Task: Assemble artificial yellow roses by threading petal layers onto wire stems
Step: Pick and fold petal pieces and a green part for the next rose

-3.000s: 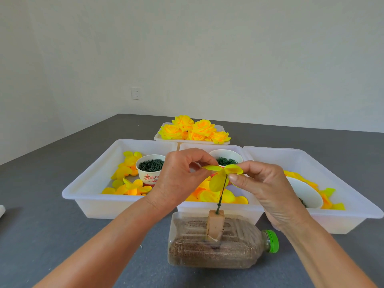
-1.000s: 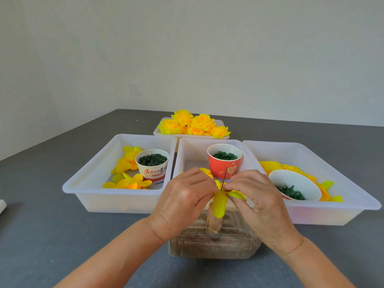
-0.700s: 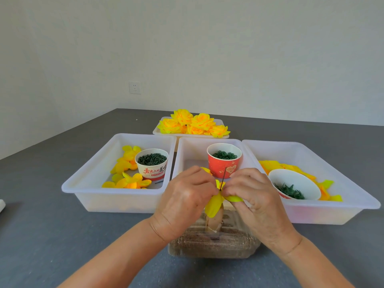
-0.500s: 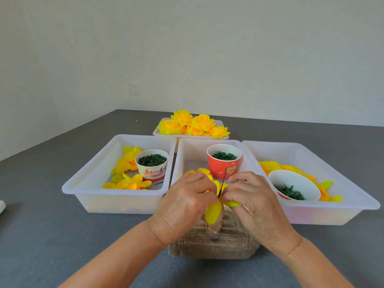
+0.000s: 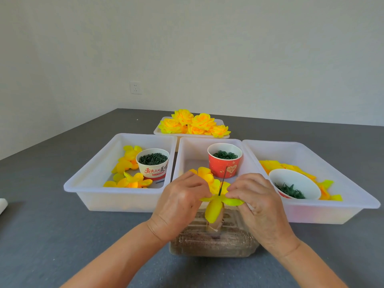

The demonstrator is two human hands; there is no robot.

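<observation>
Both hands are close together over the plastic bottle (image 5: 214,242), which lies on its side on the grey worktop (image 5: 52,235). The left hand (image 5: 180,206) and the right hand (image 5: 257,204) each pinch one side of a yellow petal layer (image 5: 216,204). This layer sits on the thin wire stem (image 5: 223,179) (the wire stands upright, and its tip rises above the petals). Behind them are three white trays (image 5: 116,196) with loose petals and cups.

Three bins (image 5: 124,202) side by side; tray of roses (image 5: 193,123) behind them.
</observation>
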